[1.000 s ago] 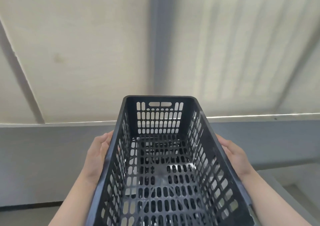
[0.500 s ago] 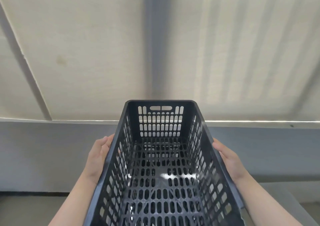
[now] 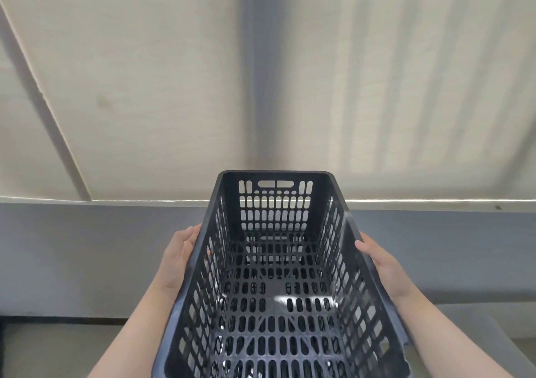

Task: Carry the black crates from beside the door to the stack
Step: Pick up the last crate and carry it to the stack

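An empty black crate [image 3: 278, 284] with slotted walls and floor fills the lower middle of the head view, its long axis pointing away from me. My left hand [image 3: 177, 258] grips its left long rim from outside. On the opposite side, my right hand [image 3: 383, 264] holds the right rim. The crate is in the air in front of me. Neither the stack nor the door shows.
A pale roller blind [image 3: 174, 72] covers the window ahead. Below it runs a grey sill and wall [image 3: 72, 247]. A grey ledge [image 3: 478, 313] sits low on the right, and the floor [image 3: 58, 348] shows at lower left.
The view has swung slightly left and downward along the blind and wall. The crate stays in both hands, held a little lower in the frame.
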`<control>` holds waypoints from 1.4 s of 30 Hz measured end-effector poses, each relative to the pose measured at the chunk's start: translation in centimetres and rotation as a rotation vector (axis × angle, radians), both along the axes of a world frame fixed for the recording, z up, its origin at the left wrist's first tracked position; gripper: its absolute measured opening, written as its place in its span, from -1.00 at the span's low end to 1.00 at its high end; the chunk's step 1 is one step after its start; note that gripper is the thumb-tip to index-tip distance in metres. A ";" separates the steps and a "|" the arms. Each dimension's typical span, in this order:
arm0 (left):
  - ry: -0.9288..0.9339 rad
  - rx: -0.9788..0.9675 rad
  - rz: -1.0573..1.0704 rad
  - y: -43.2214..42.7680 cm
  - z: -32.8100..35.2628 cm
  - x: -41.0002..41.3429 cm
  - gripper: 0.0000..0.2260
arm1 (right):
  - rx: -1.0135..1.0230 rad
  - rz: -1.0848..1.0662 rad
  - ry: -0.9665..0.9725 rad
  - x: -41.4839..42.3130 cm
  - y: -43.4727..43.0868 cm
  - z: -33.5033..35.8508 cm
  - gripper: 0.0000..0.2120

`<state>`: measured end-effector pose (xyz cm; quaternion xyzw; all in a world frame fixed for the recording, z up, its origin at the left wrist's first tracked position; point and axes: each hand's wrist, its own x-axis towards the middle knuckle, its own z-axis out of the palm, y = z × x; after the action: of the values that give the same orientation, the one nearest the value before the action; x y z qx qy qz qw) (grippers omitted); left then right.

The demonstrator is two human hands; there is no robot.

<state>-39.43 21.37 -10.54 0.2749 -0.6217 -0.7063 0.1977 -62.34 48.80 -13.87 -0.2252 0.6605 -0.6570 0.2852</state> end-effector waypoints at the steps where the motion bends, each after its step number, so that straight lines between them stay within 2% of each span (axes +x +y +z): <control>1: 0.007 0.016 -0.006 0.2 0.0 0.0 -0.59 | 0.010 -0.004 0.007 0.1 0.0 -0.1 -0.64; 29: 0.041 0.086 -0.015 -1.9 -1.8 -2.1 -0.60 | 0.061 -0.020 0.050 -2.0 -1.8 -1.3 -0.63; 34: 0.011 -0.037 -0.003 -1.9 -2.1 -2.5 -0.65 | 0.074 -0.004 0.052 -2.5 -1.8 -1.6 -0.65; 39: -0.195 -0.302 0.002 -3.4 -2.7 -3.0 -0.76 | 0.106 -0.017 0.028 -3.0 -1.8 -2.0 -0.68; 42: -0.239 -0.315 -0.023 -4.0 -3.0 -2.8 -0.72 | 0.168 -0.047 0.059 -2.8 -1.9 -1.4 -0.68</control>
<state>-42.27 17.38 -13.57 0.3151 -0.7467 -0.5649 0.1551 -65.18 46.89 -15.28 -0.2042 0.7265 -0.5988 0.2681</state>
